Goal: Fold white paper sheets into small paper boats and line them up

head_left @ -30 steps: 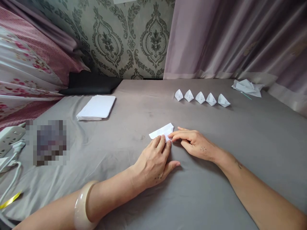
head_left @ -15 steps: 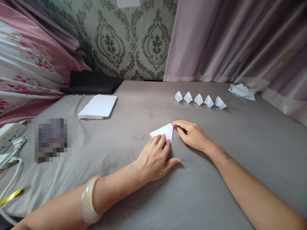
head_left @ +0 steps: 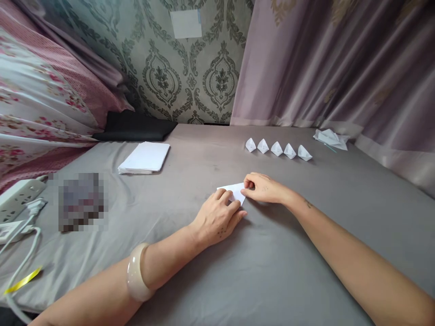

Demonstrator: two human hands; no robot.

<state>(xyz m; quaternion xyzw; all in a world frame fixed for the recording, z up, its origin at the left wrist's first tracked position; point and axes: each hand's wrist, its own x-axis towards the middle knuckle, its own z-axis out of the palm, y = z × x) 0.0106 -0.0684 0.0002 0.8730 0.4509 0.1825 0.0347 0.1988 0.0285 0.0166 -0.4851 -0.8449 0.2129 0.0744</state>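
A small white folded paper [head_left: 237, 189] with slanting edges lies on the grey cloth in front of me. My left hand [head_left: 220, 215] is on its lower left side, fingers bent over it and the thumb close to its lower corner. My fingers cover part of the sheet there. At the paper's right corner, my right hand [head_left: 260, 187] pinches the edge between thumb and curled fingers. Behind my right hand, several small folded paper boats [head_left: 277, 148] stand in a row.
A stack of white paper [head_left: 144, 157] lies at the back left, near a black cloth [head_left: 136, 126]. More folded paper [head_left: 331, 138] is at the back right. A power strip [head_left: 20, 199] with cables, a blurred object [head_left: 81, 201] and a yellow strip [head_left: 23, 280] are at the left.
My right hand has gone from touching the paper's top corner with stretched fingers to pinching its right edge. My left fingers have bent more, and the thumb has drawn in. The view has tilted up slightly.
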